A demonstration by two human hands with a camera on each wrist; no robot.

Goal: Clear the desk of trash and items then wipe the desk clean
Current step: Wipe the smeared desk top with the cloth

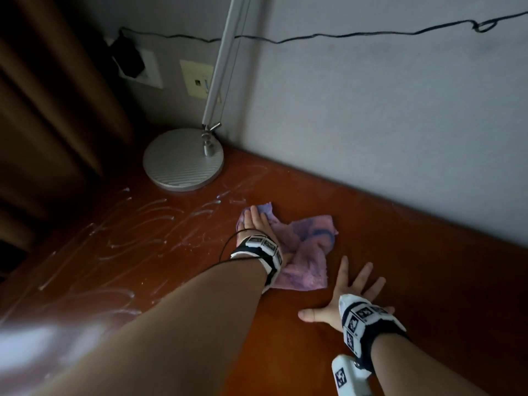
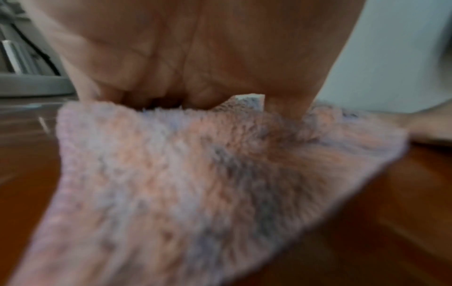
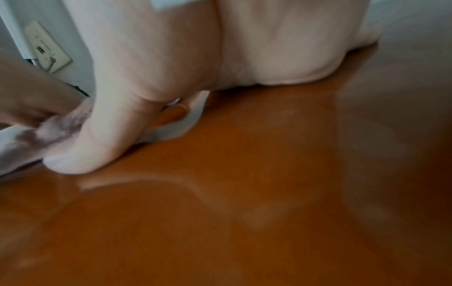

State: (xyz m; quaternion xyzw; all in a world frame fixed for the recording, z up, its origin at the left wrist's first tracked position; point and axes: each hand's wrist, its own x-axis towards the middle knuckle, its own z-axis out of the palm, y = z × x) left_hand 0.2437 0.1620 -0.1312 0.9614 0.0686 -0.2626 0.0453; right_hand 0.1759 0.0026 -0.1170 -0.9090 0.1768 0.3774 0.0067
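A pink and purple cloth [image 1: 303, 247] lies crumpled on the reddish wooden desk [image 1: 414, 267], near its middle. My left hand [image 1: 255, 221] lies flat on the cloth's left part, fingers straight, pressing it down. The left wrist view shows the fuzzy cloth [image 2: 195, 174] under the palm [image 2: 195, 58]. My right hand [image 1: 351, 292] rests flat on the bare desk just right of the cloth, fingers spread. In the right wrist view the right hand [image 3: 195, 58] presses on the wood [image 3: 244, 193], with the cloth [image 3: 49, 131] at the left edge.
A silver lamp base [image 1: 183, 160] stands at the back left by the wall, its arm [image 1: 225, 58] rising up. Wet white streaks [image 1: 137, 224] cover the desk's left half. A black cable [image 1: 343, 35] runs along the wall above wall sockets [image 1: 197, 78].
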